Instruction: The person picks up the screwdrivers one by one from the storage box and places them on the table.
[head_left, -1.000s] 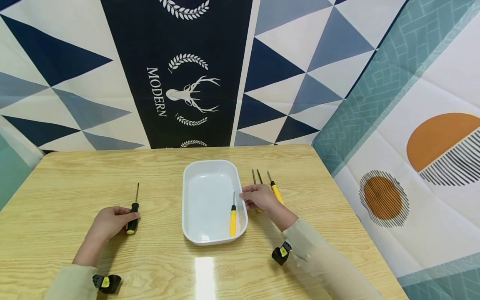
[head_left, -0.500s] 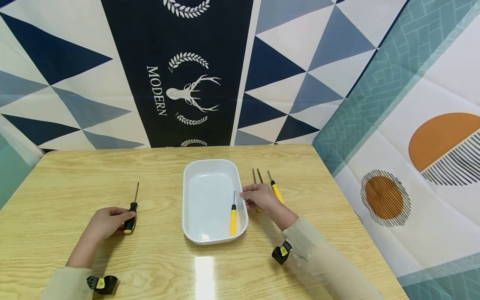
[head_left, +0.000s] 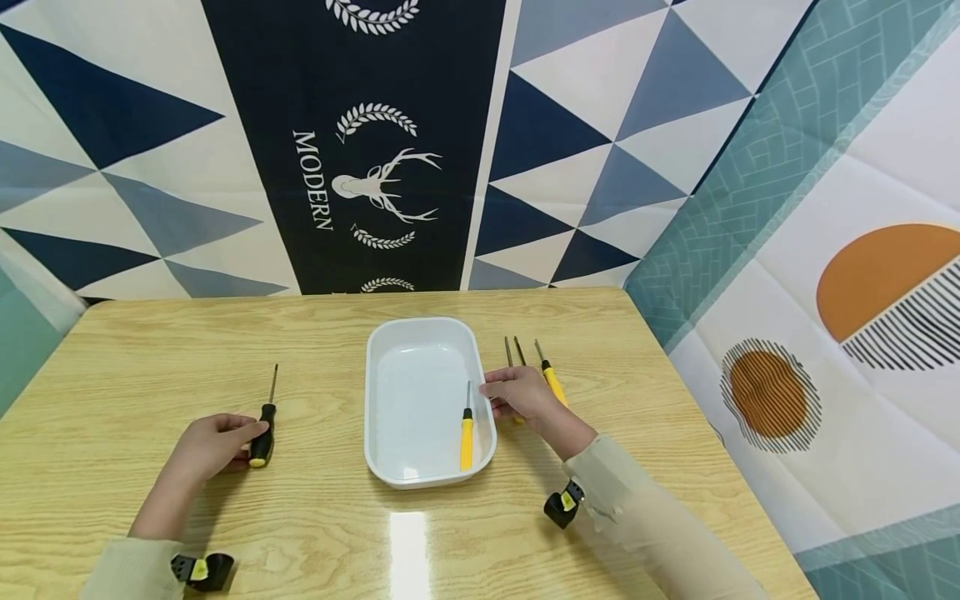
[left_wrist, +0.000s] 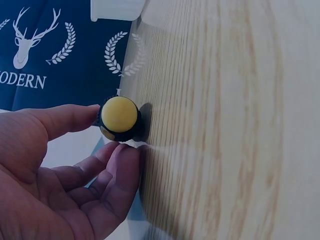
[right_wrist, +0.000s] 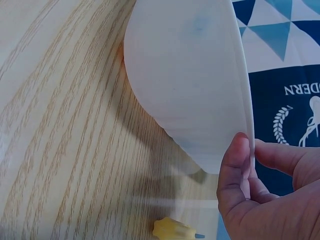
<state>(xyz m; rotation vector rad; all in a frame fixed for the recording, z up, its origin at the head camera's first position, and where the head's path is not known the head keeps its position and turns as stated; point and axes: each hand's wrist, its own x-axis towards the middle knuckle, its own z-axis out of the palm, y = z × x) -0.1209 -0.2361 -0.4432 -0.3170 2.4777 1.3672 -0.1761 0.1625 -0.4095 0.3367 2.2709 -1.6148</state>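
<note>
My left hand (head_left: 213,450) pinches the handle of a black screwdriver (head_left: 262,436) between thumb and fingers, its shaft pointing to the far side of the table. In the left wrist view the yellow butt of the screwdriver (left_wrist: 120,115) faces the camera. My right hand (head_left: 525,396) grips the right rim of a white rectangular tray (head_left: 378,400); in the right wrist view thumb and fingers sit on either side of the tray's rim (right_wrist: 245,95). Inside the tray, along its right wall, lies a yellow-handled screwdriver (head_left: 467,442).
Right of the tray lie several more screwdrivers, among them a yellow-handled screwdriver (head_left: 553,383); my right hand partly hides the others. The wooden table (head_left: 322,533) ends at a wall hung with patterned cloth (head_left: 382,200).
My left hand has shifted slightly left with the black screwdriver, whose handle end swung a little left. My right hand and the tray stay where they were.
</note>
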